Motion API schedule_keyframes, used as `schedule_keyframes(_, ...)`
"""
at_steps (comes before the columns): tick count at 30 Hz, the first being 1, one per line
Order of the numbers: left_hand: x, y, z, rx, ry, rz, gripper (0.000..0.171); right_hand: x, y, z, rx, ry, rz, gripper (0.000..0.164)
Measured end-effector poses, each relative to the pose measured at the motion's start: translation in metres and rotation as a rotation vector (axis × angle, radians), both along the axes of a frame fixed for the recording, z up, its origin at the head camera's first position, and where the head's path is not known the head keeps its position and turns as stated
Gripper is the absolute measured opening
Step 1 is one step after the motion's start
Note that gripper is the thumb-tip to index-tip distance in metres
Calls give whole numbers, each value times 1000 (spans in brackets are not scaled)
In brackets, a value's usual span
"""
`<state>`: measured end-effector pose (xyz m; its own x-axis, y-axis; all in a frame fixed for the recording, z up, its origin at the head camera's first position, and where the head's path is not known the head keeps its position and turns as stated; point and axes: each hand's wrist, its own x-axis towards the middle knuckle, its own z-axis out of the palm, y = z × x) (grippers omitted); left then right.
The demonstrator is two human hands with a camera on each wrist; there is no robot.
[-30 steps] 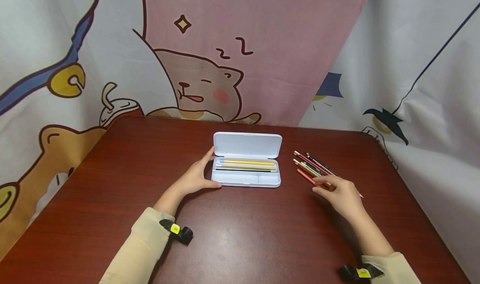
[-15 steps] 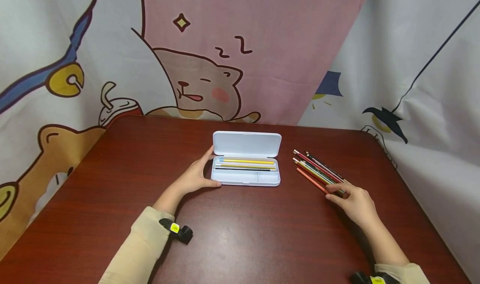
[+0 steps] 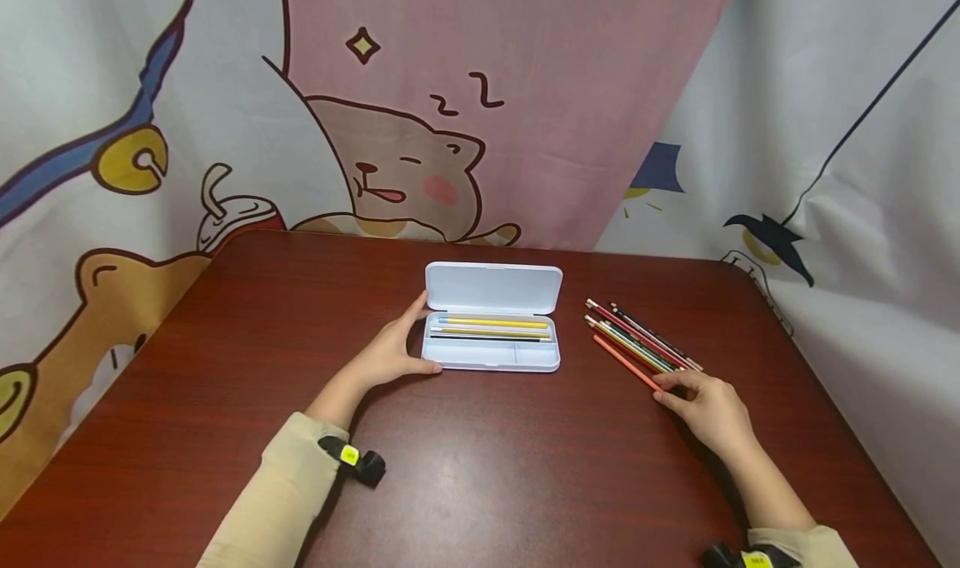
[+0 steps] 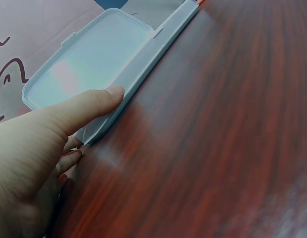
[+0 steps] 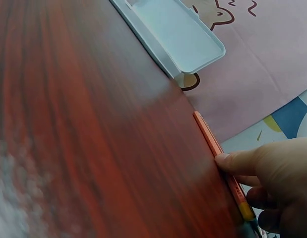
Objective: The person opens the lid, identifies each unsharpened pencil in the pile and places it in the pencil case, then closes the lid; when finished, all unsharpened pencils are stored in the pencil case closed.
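A pale blue-white pencil case lies with its lid raised on the table. Inside are several pencils, yellow and dark ones, side by side. My left hand grips the case's left end, thumb on the front wall and fingers round behind. To the right, my right hand pinches an orange pencil near its near end. In the right wrist view, the thumb lies against that orange pencil with the fingers curled on its far side.
Several colored pencils, red, black, green and yellow, lie slanted in a loose bunch just beyond the orange one. The brown table meets a printed cartoon curtain at its back edge.
My right hand has moved right and toward me along the pencils, to the orange pencil's near end, uncovering more of the bunch. My left hand stays on the case.
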<state>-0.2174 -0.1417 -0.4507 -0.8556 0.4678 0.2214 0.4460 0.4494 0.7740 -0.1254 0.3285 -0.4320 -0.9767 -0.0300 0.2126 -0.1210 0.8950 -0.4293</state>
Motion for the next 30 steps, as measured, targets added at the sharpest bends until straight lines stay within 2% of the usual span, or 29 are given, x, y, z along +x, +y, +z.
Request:
schedule_keyframes(12, 1, 0, 0, 7, -5, 0, 122, 1, -3, 1, -6, 5, 3, 18)
schedule_keyframes(21, 1, 1, 1, 4, -3, -1, 122, 1, -10, 9, -11, 130, 59, 14)
schedule_keyframes(30, 2, 1, 2, 7, -8, -1, 122, -3, -26, 16, -26, 169, 111, 14)
